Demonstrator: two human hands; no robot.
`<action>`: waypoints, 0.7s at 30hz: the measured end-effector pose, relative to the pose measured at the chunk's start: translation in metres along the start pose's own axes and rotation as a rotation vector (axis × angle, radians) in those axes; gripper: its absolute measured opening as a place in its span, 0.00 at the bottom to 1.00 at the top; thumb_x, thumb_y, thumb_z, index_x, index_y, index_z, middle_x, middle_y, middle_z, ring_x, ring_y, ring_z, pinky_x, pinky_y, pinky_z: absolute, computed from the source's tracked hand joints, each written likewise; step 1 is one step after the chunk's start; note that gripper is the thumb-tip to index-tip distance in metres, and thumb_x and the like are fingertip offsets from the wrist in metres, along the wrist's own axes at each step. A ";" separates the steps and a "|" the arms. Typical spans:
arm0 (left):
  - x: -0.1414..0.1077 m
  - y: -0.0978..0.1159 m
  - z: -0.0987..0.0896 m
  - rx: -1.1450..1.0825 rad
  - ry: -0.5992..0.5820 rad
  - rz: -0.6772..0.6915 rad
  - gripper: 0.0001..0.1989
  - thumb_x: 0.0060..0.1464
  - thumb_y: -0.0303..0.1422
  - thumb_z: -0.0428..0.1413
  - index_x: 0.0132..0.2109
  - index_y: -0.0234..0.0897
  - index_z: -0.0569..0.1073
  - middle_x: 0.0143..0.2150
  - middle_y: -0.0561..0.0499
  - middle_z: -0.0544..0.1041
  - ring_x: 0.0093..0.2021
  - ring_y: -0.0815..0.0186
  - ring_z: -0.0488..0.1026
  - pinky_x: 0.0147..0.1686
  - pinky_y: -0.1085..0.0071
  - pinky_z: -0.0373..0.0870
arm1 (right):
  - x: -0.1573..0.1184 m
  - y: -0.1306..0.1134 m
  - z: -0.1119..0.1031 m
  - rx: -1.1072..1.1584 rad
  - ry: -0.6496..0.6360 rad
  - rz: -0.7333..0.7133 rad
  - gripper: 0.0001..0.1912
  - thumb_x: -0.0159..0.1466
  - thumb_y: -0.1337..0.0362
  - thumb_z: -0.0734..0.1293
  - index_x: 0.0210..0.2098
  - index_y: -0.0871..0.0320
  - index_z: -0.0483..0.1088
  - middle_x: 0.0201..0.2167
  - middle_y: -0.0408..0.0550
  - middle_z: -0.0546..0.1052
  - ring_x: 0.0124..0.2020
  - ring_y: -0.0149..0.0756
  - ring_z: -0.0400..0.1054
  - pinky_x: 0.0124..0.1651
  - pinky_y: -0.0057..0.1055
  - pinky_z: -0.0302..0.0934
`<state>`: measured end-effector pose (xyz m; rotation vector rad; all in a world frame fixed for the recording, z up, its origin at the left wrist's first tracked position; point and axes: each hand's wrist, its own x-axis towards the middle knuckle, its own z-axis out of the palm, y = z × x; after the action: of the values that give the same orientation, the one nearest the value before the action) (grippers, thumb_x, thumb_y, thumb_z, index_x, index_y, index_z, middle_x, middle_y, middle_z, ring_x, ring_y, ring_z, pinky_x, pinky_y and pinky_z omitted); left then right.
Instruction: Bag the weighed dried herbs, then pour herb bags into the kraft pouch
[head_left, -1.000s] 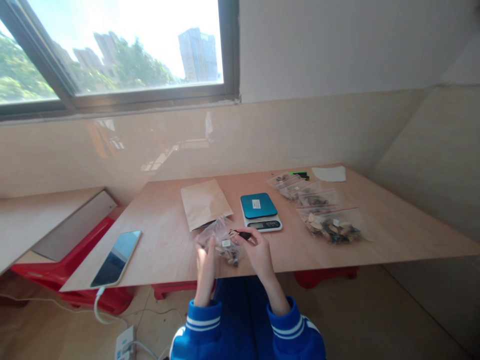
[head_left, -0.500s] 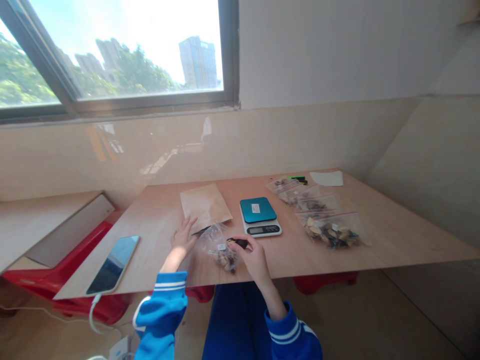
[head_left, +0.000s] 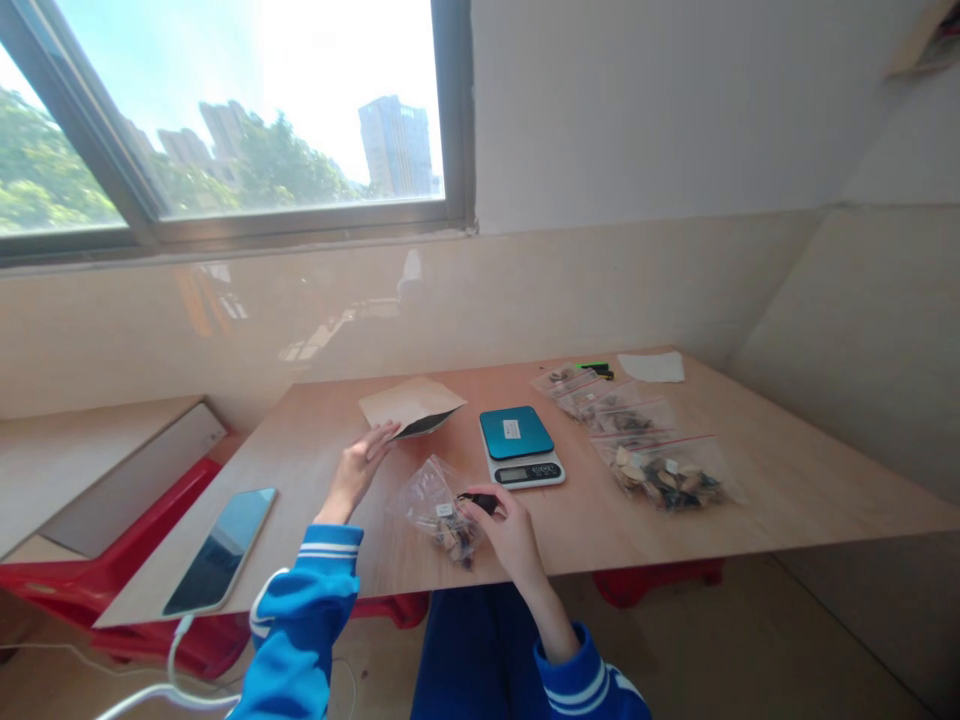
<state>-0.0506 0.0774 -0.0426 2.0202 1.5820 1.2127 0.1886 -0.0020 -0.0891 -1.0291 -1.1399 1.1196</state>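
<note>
My left hand (head_left: 360, 468) is spread, with its fingertips at the near edge of a kraft paper envelope (head_left: 411, 405). The envelope lies with its mouth slightly parted, showing a dark gap. My right hand (head_left: 508, 532) pinches a small black object (head_left: 480, 503) above a clear zip bag (head_left: 441, 515), which holds pale and dark chips and has a small white label. Further right, a digital kitchen scale (head_left: 517, 447) with a teal platform stands beyond my right hand.
Several red-striped zip bags of chips (head_left: 664, 475) lie to the right, with a white paper (head_left: 651, 367) and a small green-and-black item (head_left: 592, 370) behind them. A smartphone (head_left: 220, 552) with a white cable lies at the near left of the wooden table (head_left: 750, 520).
My left hand has moved from the zip bag, left and away, to the envelope, whose mouth now gapes. My right hand keeps its pinch on the black object. The view has tilted upward.
</note>
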 end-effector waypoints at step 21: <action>0.023 0.053 -0.014 -0.338 0.281 0.071 0.28 0.58 0.46 0.51 0.63 0.45 0.61 0.54 0.45 0.73 0.46 0.63 0.72 0.41 0.69 0.69 | 0.003 0.000 -0.004 0.031 0.026 -0.061 0.14 0.53 0.55 0.73 0.34 0.57 0.75 0.35 0.51 0.81 0.37 0.43 0.76 0.40 0.36 0.72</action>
<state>-0.0262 0.0762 0.0120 1.7618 1.3122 1.7230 0.1925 0.0005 -0.0892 -0.9762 -1.1231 1.0697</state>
